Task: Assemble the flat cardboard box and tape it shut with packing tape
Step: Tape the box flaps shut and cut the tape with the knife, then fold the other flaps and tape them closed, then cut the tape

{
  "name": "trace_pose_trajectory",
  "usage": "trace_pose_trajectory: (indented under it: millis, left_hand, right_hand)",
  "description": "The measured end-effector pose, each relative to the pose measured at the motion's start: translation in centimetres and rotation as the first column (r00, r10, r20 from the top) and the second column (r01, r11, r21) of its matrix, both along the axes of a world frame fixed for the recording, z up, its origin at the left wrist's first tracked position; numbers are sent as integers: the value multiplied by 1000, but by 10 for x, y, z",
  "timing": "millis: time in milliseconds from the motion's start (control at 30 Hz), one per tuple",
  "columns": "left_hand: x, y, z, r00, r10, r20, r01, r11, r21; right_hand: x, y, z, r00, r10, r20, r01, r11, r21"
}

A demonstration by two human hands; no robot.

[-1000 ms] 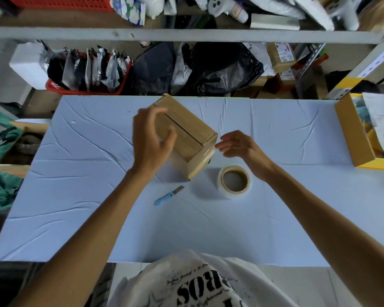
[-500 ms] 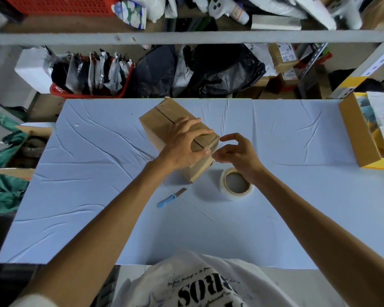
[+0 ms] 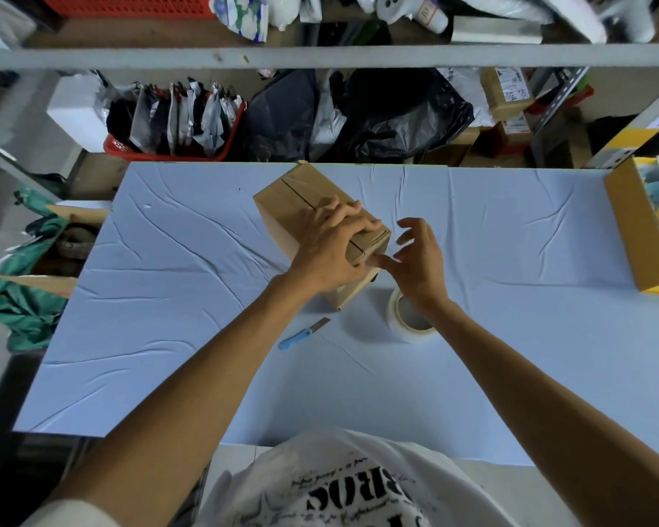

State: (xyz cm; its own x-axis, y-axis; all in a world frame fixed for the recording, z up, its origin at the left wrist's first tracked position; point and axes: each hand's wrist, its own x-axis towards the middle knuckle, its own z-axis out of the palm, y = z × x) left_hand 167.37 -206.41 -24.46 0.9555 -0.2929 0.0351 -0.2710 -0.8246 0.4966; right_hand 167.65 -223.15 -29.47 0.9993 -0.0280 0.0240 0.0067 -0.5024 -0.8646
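Presently: cardboard box under left hand, pressed flat-fingered; right hand with fingers loosely spread, holding nothing. Risk: flaps may spring apart if left hand lifts before taping.

We work from single view: wide-angle camera on head, above near edge of table, facing forward and steeply down. Close in: our shirt fills bottom edge, left forearm and right forearm run away from lens, box sits just above frame centre, shelf rail crosses top, lines bowed at margins.
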Motion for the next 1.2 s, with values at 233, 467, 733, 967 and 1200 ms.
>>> trace_pose_trajectory:
  millis: [233, 467, 733, 967, 1200]
  left_hand:
    - [-1, -5, -5, 998, -27, -56, 37, 982, 186]
    - [15, 23, 13, 957, -228, -180, 290, 797, 530]
    - [32, 36, 10, 994, -101, -48, 111, 841, 530]
    - [30, 35, 4, 996, -38, -80, 72, 871, 486]
    - [28, 35, 9, 991, -11, -130, 68, 893, 445]
  right_hand:
    - [20, 1, 35, 859, 495, 129, -343, 744, -574]
    - [33, 8, 46, 849, 529, 2, -440, 708, -553]
    - [21, -22, 40, 938, 327, 112, -243, 854, -459]
    - [-31, -60, -26, 683, 365, -633, -725, 440, -530]
    - [-38, -62, -36, 807, 368, -461, -590, 482, -647]
